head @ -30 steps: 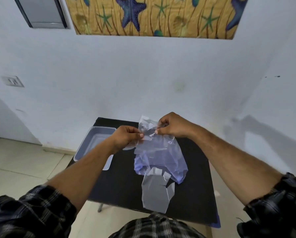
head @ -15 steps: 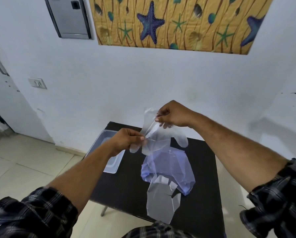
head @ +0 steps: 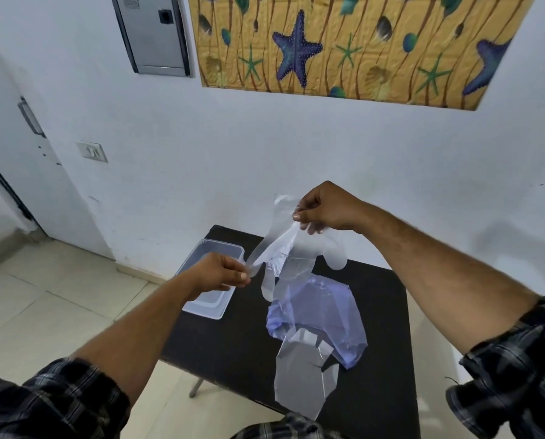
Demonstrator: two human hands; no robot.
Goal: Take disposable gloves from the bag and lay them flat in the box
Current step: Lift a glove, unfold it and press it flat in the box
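A clear disposable glove (head: 291, 255) hangs in the air above the black table (head: 233, 343), stretched between both hands. My right hand (head: 326, 205) pinches its upper edge, raised high. My left hand (head: 220, 274) pinches its lower left corner, above the near end of the box. The bluish plastic bag (head: 323, 315) lies crumpled on the table below the glove. A second clear glove (head: 299, 378) sticks out of the bag toward the near table edge. The clear plastic box (head: 215, 248) stands at the table's left edge, partly hidden by my left hand.
The table stands against a white wall (head: 265, 160) with a starfish picture (head: 344, 42) and a grey panel (head: 152, 33). A door (head: 27, 153) is at the left. Tiled floor (head: 43, 296) lies left of the table.
Both hands pulled the glove up out of the bag; my right hand rose, my left moved down and left, spreading the glove. The camera tilted up.
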